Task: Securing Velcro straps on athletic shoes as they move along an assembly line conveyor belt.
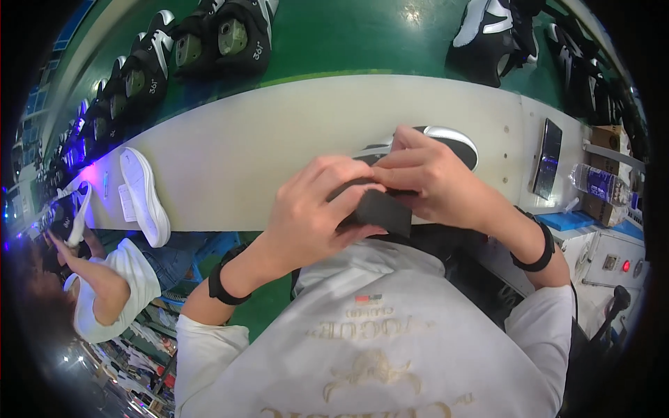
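Observation:
A black shoe (456, 148) with a silver-white edge lies on the bench in front of me, its toe to the right. My left hand (310, 202) is closed around its dark heel end. There a black, flat-faced part (385, 212) juts out toward me below the fingers; whether it belongs to the shoe I cannot tell. My right hand (439, 174) pinches at the shoe's upper, its fingertips meeting those of the left. Both hands cover most of the shoe's middle.
The pale bench (244, 132) carries a white shoe sole (145, 195) at left and a phone (548, 157) at right. Beyond it, black shoes (226, 42) line a green surface (348, 42). A plastic bottle (599, 182) lies far right. A co-worker (115, 285) sits at left.

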Demonstrator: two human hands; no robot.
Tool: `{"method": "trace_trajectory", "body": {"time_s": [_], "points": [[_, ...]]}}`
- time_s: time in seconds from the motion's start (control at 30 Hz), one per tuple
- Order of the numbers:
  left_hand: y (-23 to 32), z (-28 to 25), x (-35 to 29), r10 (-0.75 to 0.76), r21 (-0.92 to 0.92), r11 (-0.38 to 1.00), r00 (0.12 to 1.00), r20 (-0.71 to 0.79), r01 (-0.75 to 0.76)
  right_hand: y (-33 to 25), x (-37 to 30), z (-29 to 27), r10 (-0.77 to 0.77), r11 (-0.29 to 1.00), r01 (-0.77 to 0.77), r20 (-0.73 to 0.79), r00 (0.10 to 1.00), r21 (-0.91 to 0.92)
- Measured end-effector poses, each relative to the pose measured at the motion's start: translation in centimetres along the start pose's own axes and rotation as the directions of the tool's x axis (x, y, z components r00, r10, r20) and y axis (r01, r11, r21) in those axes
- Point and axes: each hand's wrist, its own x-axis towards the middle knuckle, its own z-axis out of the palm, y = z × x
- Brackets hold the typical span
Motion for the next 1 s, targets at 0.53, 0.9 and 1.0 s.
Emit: {"method": "trace_trajectory", "body": {"time_s": [0.53, 0.9, 1.0], "points": [[-1.3, -0.7, -1.2, -0.004, -0.13, 0.992, 0.998, -0.062, -0.004, -3.7, -7.6, -1.5, 0.222, 0.782, -0.13, -0.078, 0.972, 0.609], [-1.0, -0.6, -1.3, -0.008, -0.098, 0.995, 0.996, -0.088, 0.0, -3.4, -7.6, -1.5, 0.268, 0.852, -0.098, -0.268, 0.925, 0.514], [-1.2, -0.6, -1.2, -0.011, -0.122, 0.993, 0.997, -0.071, 0.002, -2.9, -4.4, -1.2, 0.316, 0.867, -0.053, -0.465, 0.827, 0.495]]}}
